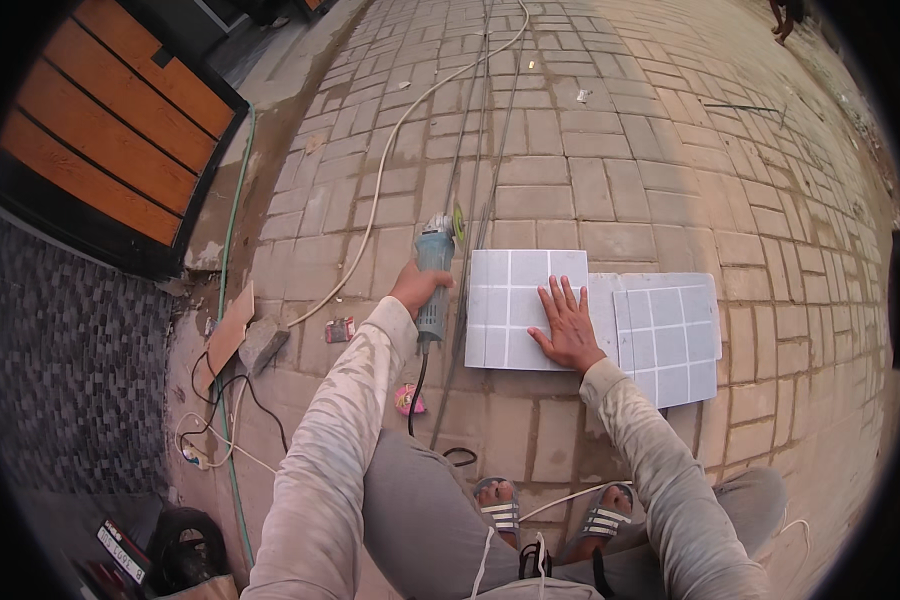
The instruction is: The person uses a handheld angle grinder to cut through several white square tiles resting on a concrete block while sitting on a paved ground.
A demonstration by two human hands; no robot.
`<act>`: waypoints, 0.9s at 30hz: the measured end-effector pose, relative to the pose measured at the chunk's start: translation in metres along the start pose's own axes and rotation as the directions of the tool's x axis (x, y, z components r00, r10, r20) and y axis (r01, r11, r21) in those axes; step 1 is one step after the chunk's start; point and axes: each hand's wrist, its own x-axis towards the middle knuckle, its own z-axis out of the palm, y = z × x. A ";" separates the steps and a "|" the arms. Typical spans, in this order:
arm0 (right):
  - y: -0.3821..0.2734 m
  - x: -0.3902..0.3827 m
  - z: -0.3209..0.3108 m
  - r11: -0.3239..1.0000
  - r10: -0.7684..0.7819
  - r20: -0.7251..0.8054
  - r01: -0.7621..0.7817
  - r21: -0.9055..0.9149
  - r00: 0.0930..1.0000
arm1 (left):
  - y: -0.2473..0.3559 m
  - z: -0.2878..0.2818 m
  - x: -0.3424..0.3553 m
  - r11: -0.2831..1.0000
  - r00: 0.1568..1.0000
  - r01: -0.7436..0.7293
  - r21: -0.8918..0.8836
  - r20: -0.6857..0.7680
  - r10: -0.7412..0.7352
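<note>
My left hand (422, 287) is wrapped round the teal body of an angle grinder (432, 252), whose disc (458, 222) points away from me on its right side. A dark cord trails from the grinder's rear end toward my knee. My right hand (568, 328) lies flat with fingers spread on a grey tile (492, 310) marked with a white grid. Right of it, another gridded grey tile (668, 345) rests partly on a plain pale tile (602, 300). Whether the disc is spinning, I cannot tell.
Long thin rods (495, 170) run along the brick paving beside the grinder. A white cable (375, 190) and a green hose (232, 220) stretch away at left. Near them lie a stone block (263, 345), a brown board (232, 328) and a small red packet (339, 330). An orange slatted gate (120, 115) stands far left.
</note>
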 end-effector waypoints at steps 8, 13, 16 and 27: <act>0.004 -0.017 -0.005 0.993 0.077 -0.026 -0.079 -0.084 0.997 | 0.011 0.045 0.021 0.993 0.987 0.078 -0.092 0.150 -0.064; -0.011 -0.011 -0.011 0.986 0.169 -0.014 -0.169 0.002 0.985 | 0.016 0.024 0.035 0.996 0.989 0.054 -0.065 0.140 -0.045; -0.004 -0.008 -0.011 0.988 0.153 -0.071 -0.153 0.011 0.986 | 0.015 0.020 0.029 1.000 0.999 0.000 0.007 0.039 0.000; -0.001 -0.006 -0.016 0.984 0.176 -0.042 -0.173 0.050 0.984 | 0.054 0.006 -0.038 0.991 0.994 0.104 -0.081 -0.013 -0.105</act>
